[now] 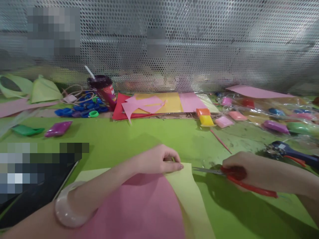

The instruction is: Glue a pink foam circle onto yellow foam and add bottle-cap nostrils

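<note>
Pink sheet (144, 209): nearest the person; curved right edge; overlaps the pale yellow sheet.
Pale yellow sheet (198, 212): lies beneath the pink sheet, on the green tabletop (112, 132); far right corner exposed.
Left hand (165, 161): fingers narrow and curled, pinching the pale yellow sheet near its far edge; pale bangle (61, 209) on the forearm.
Right hand (240, 169): fingers closed around the red handles of the scissors (238, 182).
Scissor blades: pointed left, tips at the right edge of the pale yellow sheet; contact cannot be determined.
Loose packets, right: orange (203, 112), yellow (206, 121) and pink (224, 121), each filled with its own coloured material; orange and yellow adjoin.
Loose packet, left: purple (59, 128), plump, lying on the tabletop.
Clear bags (254, 116): at far right; coloured packets visible within, including red, blue, purple and green.
Cup (107, 93): upright, dark lid fitted, white straw (89, 72) inserted and tilted; contents hidden.
Paper stack (170, 103): right of the cup; red, yellow and pink sheets, with pink offcuts on top.
Perforated panel (194, 39): stands behind everything.
</note>
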{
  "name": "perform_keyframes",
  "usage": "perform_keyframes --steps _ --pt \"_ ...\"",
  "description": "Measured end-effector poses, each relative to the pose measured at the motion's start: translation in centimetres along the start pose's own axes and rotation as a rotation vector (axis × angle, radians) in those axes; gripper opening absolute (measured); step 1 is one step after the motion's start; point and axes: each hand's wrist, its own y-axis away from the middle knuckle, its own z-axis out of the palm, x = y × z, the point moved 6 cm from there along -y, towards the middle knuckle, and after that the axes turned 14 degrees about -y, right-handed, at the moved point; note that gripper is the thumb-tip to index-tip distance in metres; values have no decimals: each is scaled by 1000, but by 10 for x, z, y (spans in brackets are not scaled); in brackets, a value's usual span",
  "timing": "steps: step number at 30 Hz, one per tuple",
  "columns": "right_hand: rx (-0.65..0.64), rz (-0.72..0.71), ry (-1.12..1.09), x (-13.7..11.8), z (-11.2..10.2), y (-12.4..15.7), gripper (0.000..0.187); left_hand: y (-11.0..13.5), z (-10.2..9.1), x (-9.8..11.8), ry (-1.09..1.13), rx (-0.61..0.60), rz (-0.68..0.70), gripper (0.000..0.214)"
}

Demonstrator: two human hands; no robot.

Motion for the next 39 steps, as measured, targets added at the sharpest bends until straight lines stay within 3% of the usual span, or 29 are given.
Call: perform_keyframes --steps 3,11,39 --pt "-123 45 -35 -8 3 1 22 1 2 1 6 -3 1 28" --pt "-181 26 -92 -23 2 -1 13 1 3 7 -36 13 67 23" --pt "-88 -35 -27 -29 4 -4 21 0 4 6 -9 20 45 20"
